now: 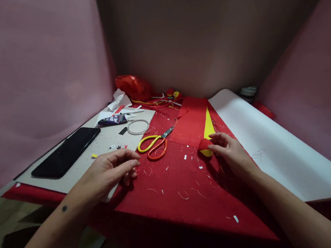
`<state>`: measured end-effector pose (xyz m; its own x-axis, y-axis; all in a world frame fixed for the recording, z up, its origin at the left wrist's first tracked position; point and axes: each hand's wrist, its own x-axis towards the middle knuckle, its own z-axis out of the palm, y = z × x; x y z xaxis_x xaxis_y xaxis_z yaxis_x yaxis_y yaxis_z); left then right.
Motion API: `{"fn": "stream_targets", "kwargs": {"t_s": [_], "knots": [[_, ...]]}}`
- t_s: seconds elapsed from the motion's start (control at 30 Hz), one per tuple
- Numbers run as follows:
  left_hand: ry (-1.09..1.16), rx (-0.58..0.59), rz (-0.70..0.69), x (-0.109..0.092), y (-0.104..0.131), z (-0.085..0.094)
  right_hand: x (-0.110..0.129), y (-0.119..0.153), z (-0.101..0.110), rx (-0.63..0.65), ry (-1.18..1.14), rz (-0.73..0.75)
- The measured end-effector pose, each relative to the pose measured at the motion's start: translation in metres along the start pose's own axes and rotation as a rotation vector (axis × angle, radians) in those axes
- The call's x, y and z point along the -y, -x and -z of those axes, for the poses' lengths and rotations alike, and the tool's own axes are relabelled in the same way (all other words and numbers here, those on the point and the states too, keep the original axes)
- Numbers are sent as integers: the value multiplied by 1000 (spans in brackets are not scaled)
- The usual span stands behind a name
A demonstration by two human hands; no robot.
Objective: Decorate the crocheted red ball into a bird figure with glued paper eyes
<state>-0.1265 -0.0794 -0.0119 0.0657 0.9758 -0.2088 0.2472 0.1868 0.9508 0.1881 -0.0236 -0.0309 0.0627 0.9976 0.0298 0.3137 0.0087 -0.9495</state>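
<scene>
The right hand (229, 149) grips a small red and yellow ball (205, 146) with its thumb and fingers. The ball is on the right side, low over the red cloth (173, 194) (I can't tell if it touches the cloth). The left hand (115, 166) is half open with bent fingers, and I see nothing in it. It is near the scissors (165, 135), which lie in the middle with nobody holding them.

The ball looks partly made to me. Its red bumpy top and its yellow bottom are already together. I see no eyes on it, but its far side is hidden. Far back there is another little red and yellow thing (177, 95) (too small to see well), and it might be more finished.

Some paper looks unused. Just past the ball lie a big red ridged sheet (189, 125) and a pointy yellow paper (208, 123). On the left, the gray board (82, 158) holds a phone (68, 152), a glue tube (113, 120) and a thin ring (138, 133). Tiny white bits (185, 157) are scattered around, so I think some cutting is done.
</scene>
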Motion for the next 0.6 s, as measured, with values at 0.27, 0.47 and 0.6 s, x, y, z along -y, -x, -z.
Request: {"fn": "stream_targets", "kwargs": {"t_s": [0.27,0.47,0.6], "knots": [[27,-5,-4,10,3,8,0,2,-1,-22,33,42],[75,-38,9,8,1,7,1,5,-1,-19,44,53],[65,-21,2,11,-1,7,1,5,-1,-8,42,63]]}}
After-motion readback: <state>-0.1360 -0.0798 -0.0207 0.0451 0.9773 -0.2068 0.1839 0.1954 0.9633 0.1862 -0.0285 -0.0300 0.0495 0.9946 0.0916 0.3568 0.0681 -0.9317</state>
